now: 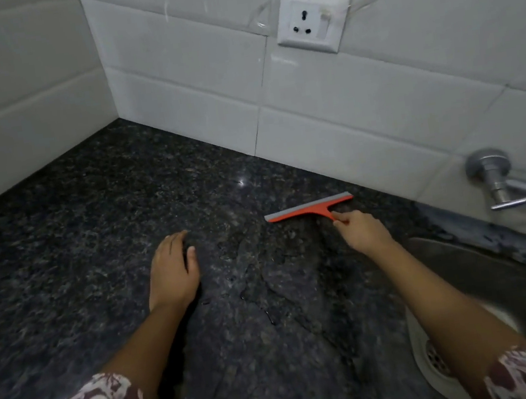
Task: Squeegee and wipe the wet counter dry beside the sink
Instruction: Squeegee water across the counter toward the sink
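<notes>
Orange squeegee on the wet granite counter, far right near the tiled wall, its handle gripped by the right hand. Left hand lies flat, fingers together, on the counter. Steel sink at right.

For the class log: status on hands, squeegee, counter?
Right hand gripping squeegee handle. Left hand flat on wet counter. Nothing in the way.
</notes>
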